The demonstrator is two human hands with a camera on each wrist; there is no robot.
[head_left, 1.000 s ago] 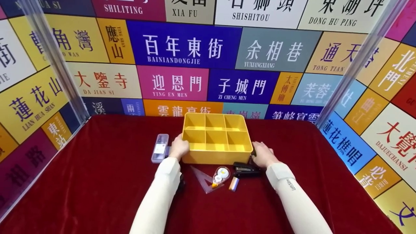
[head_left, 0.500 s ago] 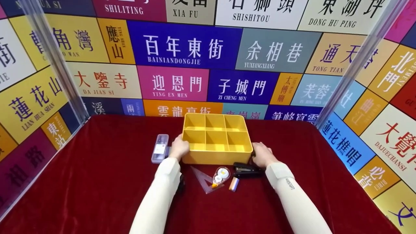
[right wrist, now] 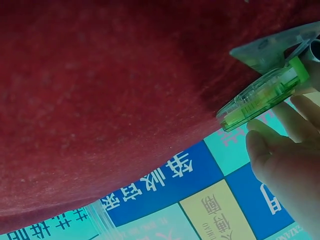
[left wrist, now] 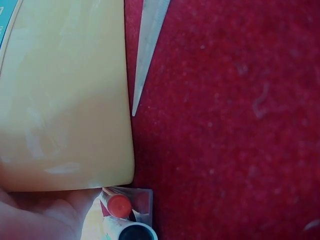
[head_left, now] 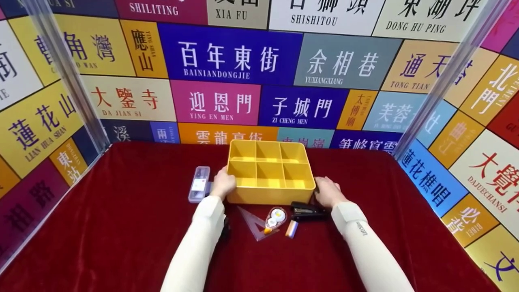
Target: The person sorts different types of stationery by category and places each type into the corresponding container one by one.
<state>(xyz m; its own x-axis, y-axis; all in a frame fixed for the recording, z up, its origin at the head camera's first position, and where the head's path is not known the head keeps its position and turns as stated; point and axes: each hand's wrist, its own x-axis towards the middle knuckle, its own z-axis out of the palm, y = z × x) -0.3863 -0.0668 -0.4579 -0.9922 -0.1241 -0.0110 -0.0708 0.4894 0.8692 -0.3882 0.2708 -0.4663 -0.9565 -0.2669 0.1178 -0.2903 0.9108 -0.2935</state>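
A yellow storage box [head_left: 269, 196] divided into several compartments stands on the red cloth. My left hand [head_left: 223, 185] grips its left end and my right hand [head_left: 329, 192] holds the right end. The box's smooth wall [left wrist: 70, 100] fills the left part of the left wrist view, with my left fingers [left wrist: 40, 220] at its lower corner. In the right wrist view a clear, green-ended object [right wrist: 265, 95] lies right by my right fingers [right wrist: 295, 145]. Just in front of the box are a black stapler [head_left: 307, 211], a correction tape [head_left: 275, 219] and a clear set square [head_left: 254, 225].
An eraser [head_left: 291, 229] lies next to the stapler. Left of the box is a clear plastic case [head_left: 199, 184]. Beside the box corner in the left wrist view show a red-ended tube [left wrist: 119, 205] and a white tube [left wrist: 132, 231]. Sign-covered walls [head_left: 229, 56] surround the red tabletop [head_left: 134, 227].
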